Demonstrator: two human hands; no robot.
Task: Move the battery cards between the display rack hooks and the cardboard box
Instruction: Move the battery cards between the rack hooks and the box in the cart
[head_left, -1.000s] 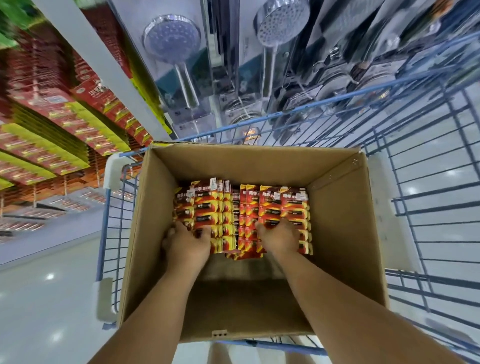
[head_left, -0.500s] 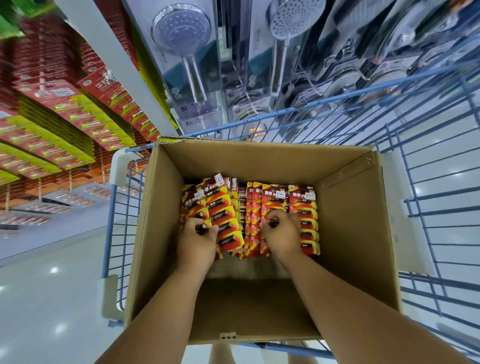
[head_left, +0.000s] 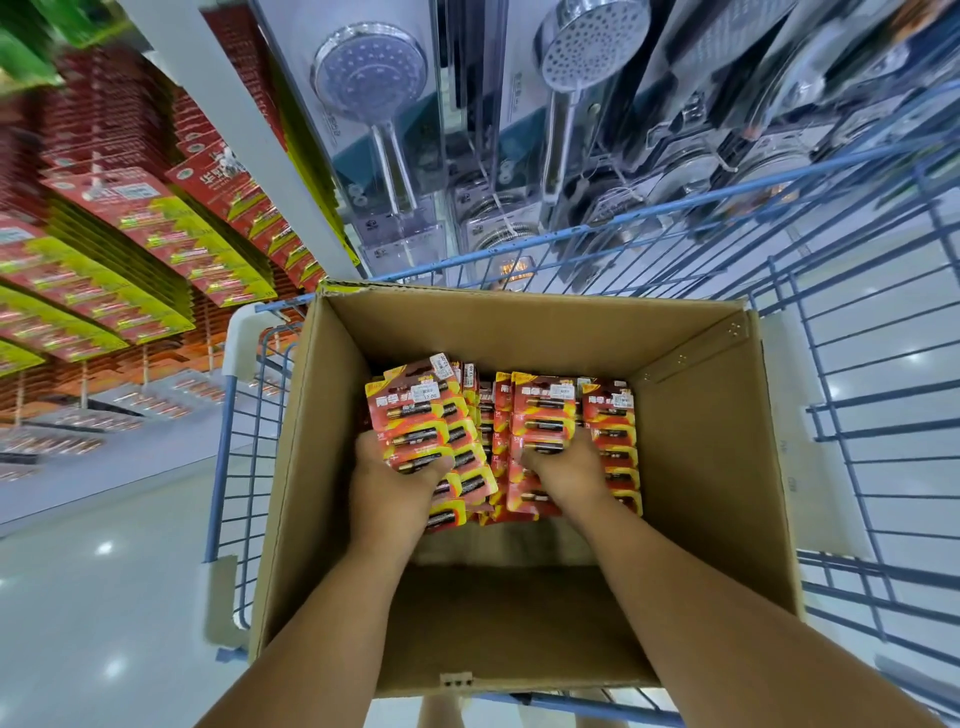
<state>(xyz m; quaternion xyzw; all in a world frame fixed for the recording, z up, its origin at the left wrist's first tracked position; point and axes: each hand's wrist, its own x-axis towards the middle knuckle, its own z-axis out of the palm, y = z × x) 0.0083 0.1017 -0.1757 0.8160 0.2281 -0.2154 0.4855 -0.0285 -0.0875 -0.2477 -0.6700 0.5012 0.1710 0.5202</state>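
On the far left, the display rack (head_left: 119, 249) holds rows of red and yellow cards, and they look blurry. Next comes a blue wire cart (head_left: 857, 374), and a big cardboard box (head_left: 711, 467) sits inside it with its top open. The battery cards (head_left: 550, 410) lie packed in rows at the far end of the box floor, red and yellow with small white price stickers. The near part of the box floor is bare brown card. The left hand (head_left: 389, 483) is down in the box on the left bunch of cards, with its fingers and thumb curled round a stack that tilts up a little. The right hand (head_left: 566, 467) is just beside it on the middle rows, with its fingers curled down over the cards and gripping them. Both bare arms reach in from the near side. Past the far edge of the cart hang shower heads (head_left: 369, 78) in clear packs, shiny and silver
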